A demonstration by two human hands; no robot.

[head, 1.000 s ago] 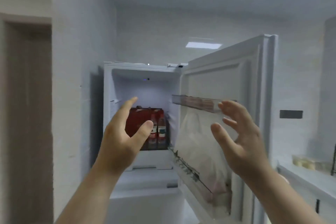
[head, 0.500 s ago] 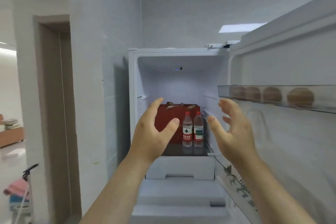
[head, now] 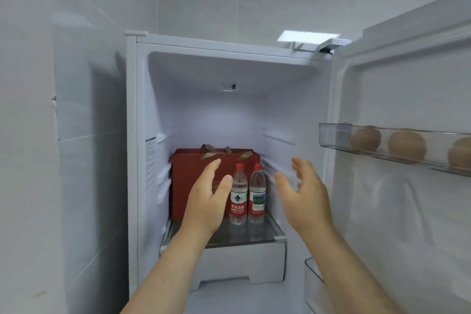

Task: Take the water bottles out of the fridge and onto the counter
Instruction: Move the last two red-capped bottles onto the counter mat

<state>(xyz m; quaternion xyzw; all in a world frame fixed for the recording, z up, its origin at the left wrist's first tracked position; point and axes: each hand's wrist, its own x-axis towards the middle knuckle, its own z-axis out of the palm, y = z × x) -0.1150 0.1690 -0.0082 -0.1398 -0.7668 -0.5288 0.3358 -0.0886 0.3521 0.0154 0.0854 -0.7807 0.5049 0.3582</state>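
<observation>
Fridge [head: 254, 115] open at frame centre, door [head: 407, 211] swung to the right edge. Two water bottles [head: 247, 196] upright on glass shelf [head: 249, 234], touching side by side, just in front of red gift box [head: 193, 186]. Left hand [head: 207, 201] spread, empty, overlapping the left bottle's edge — contact unclear. Right hand [head: 303, 199] spread, empty, apart from the bottles. Eggs [head: 405, 145] in door rack [head: 336, 137], right of centre.

Readable text in the fridge
The left water bottle [head: 238, 196] has a red label reading "农夫山泉"; the right water bottle's [head: 257, 194] label is illegible
</observation>
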